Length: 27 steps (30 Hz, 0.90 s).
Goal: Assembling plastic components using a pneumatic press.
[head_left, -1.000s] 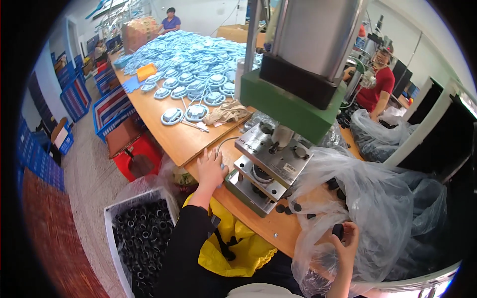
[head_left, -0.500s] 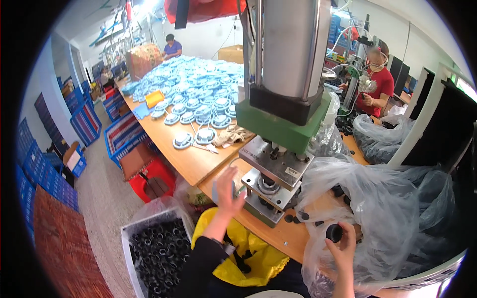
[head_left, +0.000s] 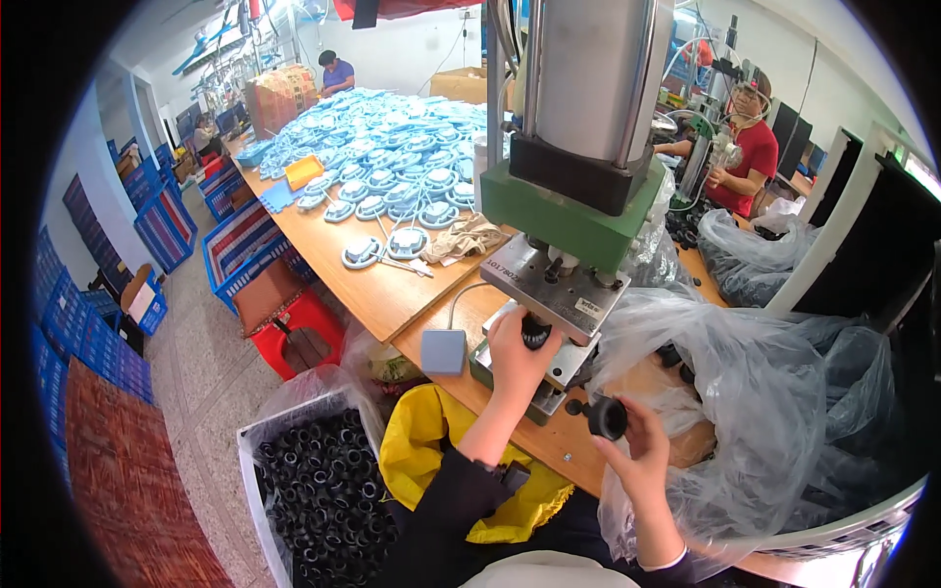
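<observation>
Two hands at the green press, half the action hidden

Left hand (head_left: 517, 355) sits on a black part (head_left: 534, 331) on the press (head_left: 569, 211) base, fingers covering most of it, so can't tell how tight the grip is. Right hand (head_left: 639, 459) pinches a black ring piece (head_left: 606, 417) just above the desk (head_left: 392, 294) edge; clear plastic bag (head_left: 765, 412) hides what's behind.

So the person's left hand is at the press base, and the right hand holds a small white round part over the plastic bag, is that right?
Not quite. In the head view, the part in the right hand is black, not white. The rest holds: the left hand is at the press base, and the right hand is over the clear plastic bag.
</observation>
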Available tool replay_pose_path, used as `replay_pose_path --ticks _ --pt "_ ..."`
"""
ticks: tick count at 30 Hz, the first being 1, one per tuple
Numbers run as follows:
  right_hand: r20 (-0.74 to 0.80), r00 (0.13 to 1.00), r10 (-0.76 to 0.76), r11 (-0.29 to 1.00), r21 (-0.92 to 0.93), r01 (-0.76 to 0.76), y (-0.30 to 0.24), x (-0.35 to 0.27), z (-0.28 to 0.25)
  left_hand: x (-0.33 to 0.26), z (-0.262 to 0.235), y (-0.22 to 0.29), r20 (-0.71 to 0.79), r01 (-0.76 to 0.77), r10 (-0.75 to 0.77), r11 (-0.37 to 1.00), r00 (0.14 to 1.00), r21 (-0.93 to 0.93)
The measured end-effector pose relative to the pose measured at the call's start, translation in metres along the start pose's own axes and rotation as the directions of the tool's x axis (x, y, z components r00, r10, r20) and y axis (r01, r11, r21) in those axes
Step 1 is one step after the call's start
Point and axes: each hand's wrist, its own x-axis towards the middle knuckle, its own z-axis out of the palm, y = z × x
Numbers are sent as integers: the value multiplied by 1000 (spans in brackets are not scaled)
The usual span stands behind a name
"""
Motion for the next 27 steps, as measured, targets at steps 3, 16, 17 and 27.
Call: replay_pose_path --ticks 3,16,17,27 --pt "-24 995 -99 986 -134 95 -6 22 38 -25 -2 -11 -228 33 -43 998 973 -45" --pt "-8 972 -235 853 -481 203 18 112 80 -226 -196 -165 -583 757 -513 242 630 606" --pt "9 976 -218 866 -459 198 19 113 78 -210 -190 -170 -496 662 -453 367 741 654" --pt "-79 992 -100 880 -473 52 30 37 10 19 -63 -156 271 -163 -103 582 957 797"
